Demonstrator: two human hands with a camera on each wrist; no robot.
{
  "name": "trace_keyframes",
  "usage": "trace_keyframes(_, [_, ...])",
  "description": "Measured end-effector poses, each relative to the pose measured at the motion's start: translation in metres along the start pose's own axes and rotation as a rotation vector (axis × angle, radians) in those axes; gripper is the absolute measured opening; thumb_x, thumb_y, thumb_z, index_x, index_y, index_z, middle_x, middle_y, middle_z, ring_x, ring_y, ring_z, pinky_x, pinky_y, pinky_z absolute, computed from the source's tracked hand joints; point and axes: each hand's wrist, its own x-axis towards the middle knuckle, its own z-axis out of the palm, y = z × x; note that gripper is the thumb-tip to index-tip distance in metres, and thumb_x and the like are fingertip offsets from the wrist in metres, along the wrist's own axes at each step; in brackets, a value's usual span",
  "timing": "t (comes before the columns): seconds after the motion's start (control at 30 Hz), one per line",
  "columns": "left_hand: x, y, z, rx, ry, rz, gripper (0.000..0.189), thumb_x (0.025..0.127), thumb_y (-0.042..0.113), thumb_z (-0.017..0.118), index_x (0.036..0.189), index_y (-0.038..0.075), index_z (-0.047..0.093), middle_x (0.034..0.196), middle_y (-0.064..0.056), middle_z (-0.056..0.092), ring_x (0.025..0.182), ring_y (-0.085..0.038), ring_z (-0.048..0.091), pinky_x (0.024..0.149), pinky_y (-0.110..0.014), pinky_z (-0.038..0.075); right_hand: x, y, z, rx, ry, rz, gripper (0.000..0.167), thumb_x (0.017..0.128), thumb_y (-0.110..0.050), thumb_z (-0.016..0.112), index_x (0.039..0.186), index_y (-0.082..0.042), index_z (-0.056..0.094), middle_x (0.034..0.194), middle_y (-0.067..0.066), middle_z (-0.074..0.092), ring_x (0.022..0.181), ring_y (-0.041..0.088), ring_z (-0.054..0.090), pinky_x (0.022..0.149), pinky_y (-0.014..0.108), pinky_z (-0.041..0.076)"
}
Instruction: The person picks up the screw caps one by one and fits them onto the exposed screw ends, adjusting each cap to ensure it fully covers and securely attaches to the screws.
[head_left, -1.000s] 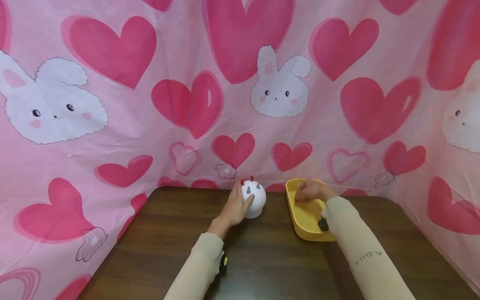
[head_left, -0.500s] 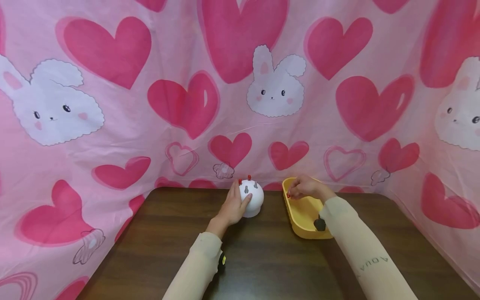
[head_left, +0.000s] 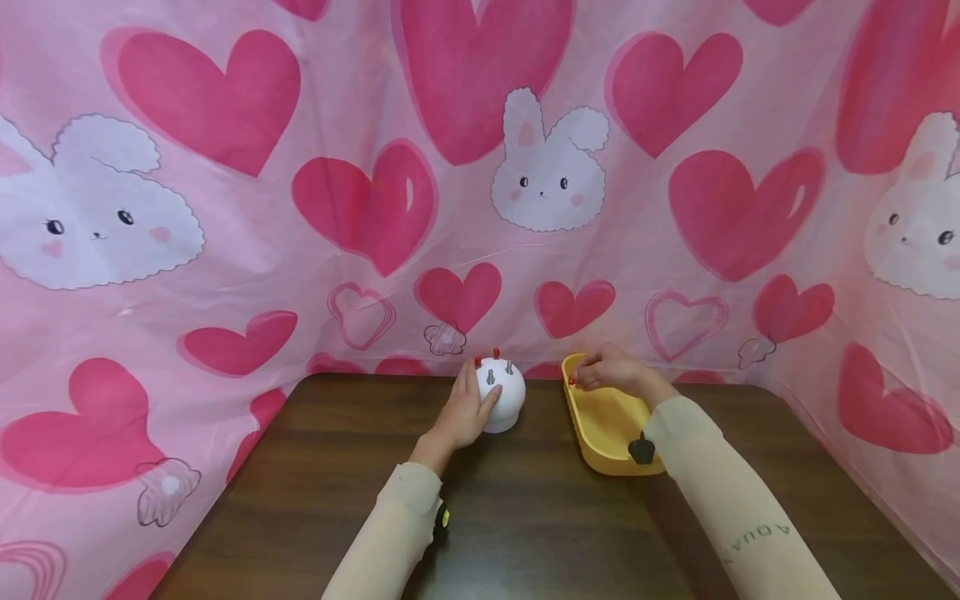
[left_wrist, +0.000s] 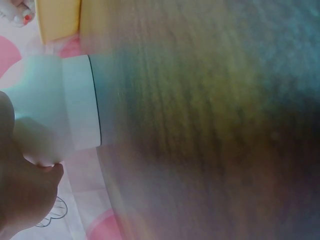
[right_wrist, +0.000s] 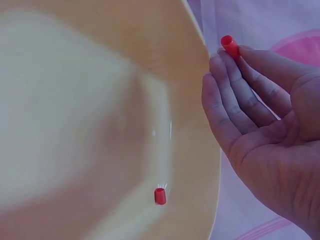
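Observation:
My left hand (head_left: 459, 414) grips the side of a white ball-shaped piece (head_left: 512, 398) on a short round base, thumb in front and fingers behind. Metal studs (head_left: 491, 377) stick up from its top, and small red caps (head_left: 496, 353) sit at the back and left of it. Above the far left corner of a yellow tub (head_left: 592, 461), my right hand (head_left: 617, 369) pinches a small hollow red cap (right_wrist: 230, 47) between thumb and fingertips. Another red cap (right_wrist: 160, 196) lies inside the tub in the right wrist view.
The dark wooden table (head_left: 337, 483) carries the ball piece near its far edge, with the tub standing to the right of it. Right behind the table hangs a pink cloth (head_left: 465, 225) printed with hearts and rabbits.
My right hand has risen and moved left inside the tub towards its far left corner, carrying the red cap. The left hand keeps its hold on the white ball piece.

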Motion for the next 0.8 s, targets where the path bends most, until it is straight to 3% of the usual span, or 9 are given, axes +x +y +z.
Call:
trace_keyframes(0.2, [0.001, -0.002, 0.002, 0.009, -0.006, -0.004, 0.085, 0.107, 0.048, 0.046, 0.160, -0.006, 0.010, 0.167, -0.026, 0.014, 0.155, -0.038, 0.016, 0.123, -0.051, 0.024, 0.001, -0.007, 0.006, -0.028, 0.044, -0.023, 0.026, 0.102, -0.003, 0.059, 0.118, 0.017, 0.064, 0.110, 0.030, 0.071, 0.108, 0.048, 0.067, 0.098, 0.055, 0.052])
trace_keyframes(0.33, [0.001, -0.002, 0.002, 0.007, -0.004, -0.011, 0.085, 0.106, 0.049, 0.046, 0.161, -0.005, 0.010, 0.167, -0.025, 0.015, 0.155, -0.039, 0.018, 0.122, -0.051, 0.024, 0.000, -0.013, 0.011, -0.023, 0.071, -0.075, 0.023, 0.100, -0.003, 0.062, 0.115, 0.015, 0.068, 0.113, 0.035, 0.068, 0.100, 0.040, 0.071, 0.094, 0.052, 0.056])
trace_keyframes(0.47, [0.002, -0.001, 0.002, 0.006, 0.000, -0.009, 0.084, 0.106, 0.049, 0.047, 0.161, -0.005, 0.010, 0.167, -0.025, 0.015, 0.155, -0.039, 0.018, 0.123, -0.051, 0.023, 0.001, -0.019, 0.016, -0.029, 0.105, -0.104, 0.021, 0.099, -0.005, 0.065, 0.111, 0.012, 0.070, 0.109, 0.032, 0.070, 0.098, 0.037, 0.072, 0.090, 0.045, 0.059])
trace_keyframes(0.6, [0.002, -0.001, 0.002, 0.000, -0.003, -0.007, 0.085, 0.106, 0.049, 0.047, 0.161, -0.005, 0.010, 0.167, -0.025, 0.014, 0.155, -0.039, 0.018, 0.122, -0.052, 0.024, 0.000, -0.025, 0.019, -0.071, 0.128, -0.108, 0.020, 0.099, -0.010, 0.066, 0.111, 0.006, 0.073, 0.111, 0.028, 0.071, 0.104, 0.042, 0.070, 0.091, 0.043, 0.058])
trace_keyframes(0.8, [0.002, -0.002, 0.001, -0.005, -0.010, -0.011, 0.086, 0.106, 0.050, 0.046, 0.161, -0.004, 0.009, 0.168, -0.024, 0.012, 0.155, -0.038, 0.015, 0.123, -0.051, 0.023, -0.001, -0.036, 0.026, -0.108, 0.146, -0.119, 0.020, 0.098, -0.013, 0.069, 0.111, 0.001, 0.075, 0.109, 0.022, 0.073, 0.102, 0.040, 0.070, 0.092, 0.046, 0.058])
